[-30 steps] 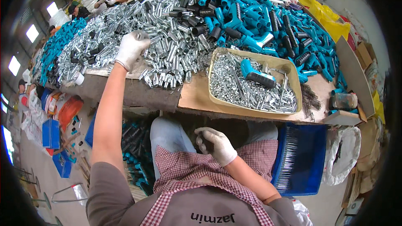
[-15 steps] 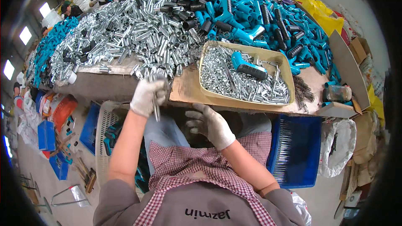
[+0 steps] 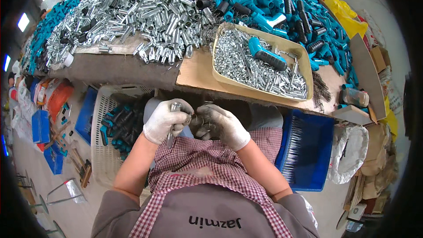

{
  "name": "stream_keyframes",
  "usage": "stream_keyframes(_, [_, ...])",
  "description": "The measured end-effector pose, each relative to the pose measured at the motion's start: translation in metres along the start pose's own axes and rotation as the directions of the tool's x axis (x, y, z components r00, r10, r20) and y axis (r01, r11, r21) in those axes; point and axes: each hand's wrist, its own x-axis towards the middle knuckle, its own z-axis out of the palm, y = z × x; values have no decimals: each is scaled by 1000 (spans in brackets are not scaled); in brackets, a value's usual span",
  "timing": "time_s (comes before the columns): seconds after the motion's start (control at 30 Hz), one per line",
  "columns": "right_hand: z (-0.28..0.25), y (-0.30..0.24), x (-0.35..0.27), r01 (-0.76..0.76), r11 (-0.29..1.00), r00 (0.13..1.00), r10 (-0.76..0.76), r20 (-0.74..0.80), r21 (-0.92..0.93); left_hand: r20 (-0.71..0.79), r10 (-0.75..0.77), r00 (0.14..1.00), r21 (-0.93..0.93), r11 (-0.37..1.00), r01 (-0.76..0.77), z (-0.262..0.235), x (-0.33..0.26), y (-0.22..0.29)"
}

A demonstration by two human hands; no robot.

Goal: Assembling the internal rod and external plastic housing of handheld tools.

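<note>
White knit gloves on both hands, held together over the lap below the bench edge. Left hand (image 3: 164, 121) is closed around one silver metal tube (image 3: 172, 123), upright, mostly hidden in the fist. Right hand (image 3: 222, 124) pinches something small against the tube's top; too small to identify. At far left, a white basket (image 3: 102, 158) of teal-handled parts sits on the floor. On the bench, the heap of silver tubes (image 3: 145, 13) is uncountable. One tan tray (image 3: 304, 59) holds small silver pieces and one teal handle (image 3: 266, 55). Blue bin (image 3: 326, 150) at right, contents blurred.
</note>
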Motion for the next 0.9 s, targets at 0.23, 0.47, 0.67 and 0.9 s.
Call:
stream_keyframes(0.23, [-8, 8, 4, 18, 1000, 999, -18, 47, 3, 72, 15, 997, -21, 1000, -13, 4, -1, 5])
stream_keyframes(0.47, [2, 17, -1, 43, 994, 986, -59, -156, -105, -355, 369, 859, 170, 929, -329, -12, 25, 28])
stream_keyframes(0.67, [0, 19, -4, 72, 993, 970, -92, -226, -95, -447, 464, 765, 446, 857, -258, -28, 62, 36])
stream_keyframes(0.9, [-4, 19, -13, 141, 989, 950, -125, -285, 35, -555, 495, 669, 212, 861, -462, -21, 39, 15])
